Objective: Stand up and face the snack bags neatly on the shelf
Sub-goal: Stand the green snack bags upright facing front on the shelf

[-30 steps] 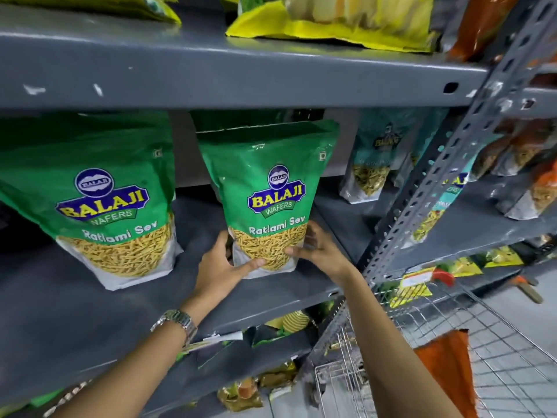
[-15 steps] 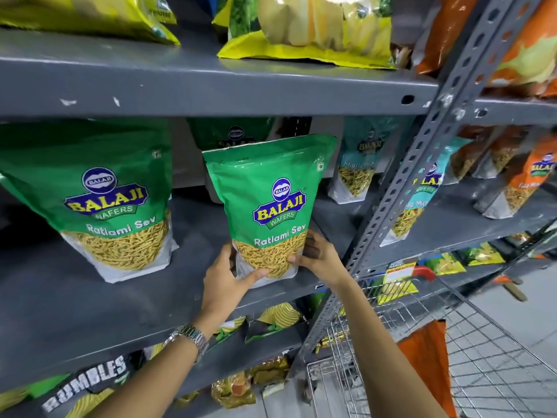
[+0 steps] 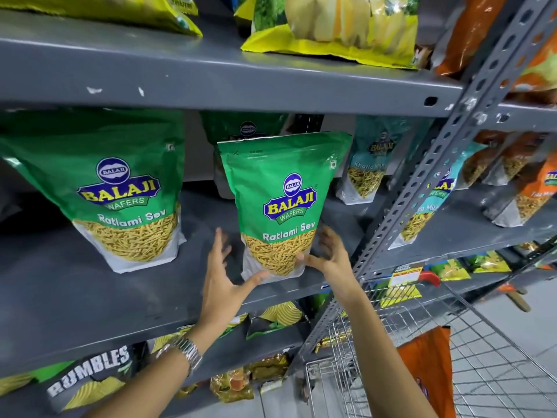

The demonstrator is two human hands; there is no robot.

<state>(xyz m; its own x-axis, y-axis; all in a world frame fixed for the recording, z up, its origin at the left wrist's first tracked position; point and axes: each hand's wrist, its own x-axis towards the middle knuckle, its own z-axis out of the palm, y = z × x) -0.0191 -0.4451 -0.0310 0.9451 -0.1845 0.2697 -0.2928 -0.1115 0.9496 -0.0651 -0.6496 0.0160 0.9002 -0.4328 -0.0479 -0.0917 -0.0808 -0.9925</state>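
Observation:
A green Balaji Ratlami Sev bag (image 3: 283,203) stands upright on the grey middle shelf (image 3: 90,297), label facing me. My left hand (image 3: 224,285) is at its lower left with the fingers spread; only the thumb tip touches the bottom edge. At the lower right corner, my right hand (image 3: 331,260) has loosely spread fingers and its thumb against the bag. A second, identical green bag (image 3: 117,191) stands to the left. A third green bag (image 3: 247,128) is partly hidden behind the middle one.
A teal Balaji bag (image 3: 370,167) stands further right, next to the perforated steel upright (image 3: 446,164). The upper shelf (image 3: 211,82) carries yellow bags (image 3: 331,25). A wire cart (image 3: 482,357) with an orange bag (image 3: 428,372) is at lower right. Chip bags lie on the lower shelves.
Both hands have loosened from the bag's base, and their fingers have spread apart. The bag stands a little straighter. The view has shifted slightly right and up.

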